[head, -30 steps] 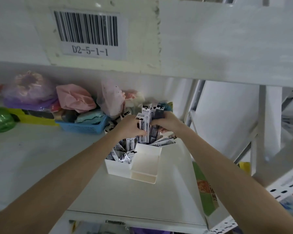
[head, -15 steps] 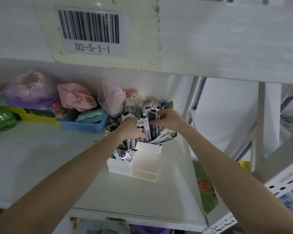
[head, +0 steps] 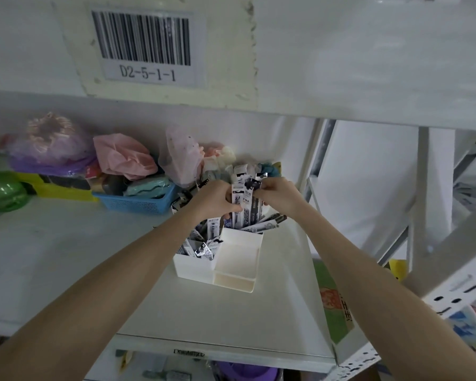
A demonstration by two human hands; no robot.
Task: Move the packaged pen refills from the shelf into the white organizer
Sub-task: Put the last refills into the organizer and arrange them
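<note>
The left hand [head: 217,200] and right hand [head: 276,195] together hold a bunch of refills [head: 245,199], upright, just above the back of the organizer [head: 232,264]. I think it is best to square the bunch first, then lower it straight into the tall back part (the 2 front parts look empty). The packs are long, narrow, white with black print.

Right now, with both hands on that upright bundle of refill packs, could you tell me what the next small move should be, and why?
Probably lower the bundle of refill packs straight down into the white organizer. Both the left hand and the right hand grip it upright above the back compartments, where other packs already stand, while the front compartments look empty.
</note>
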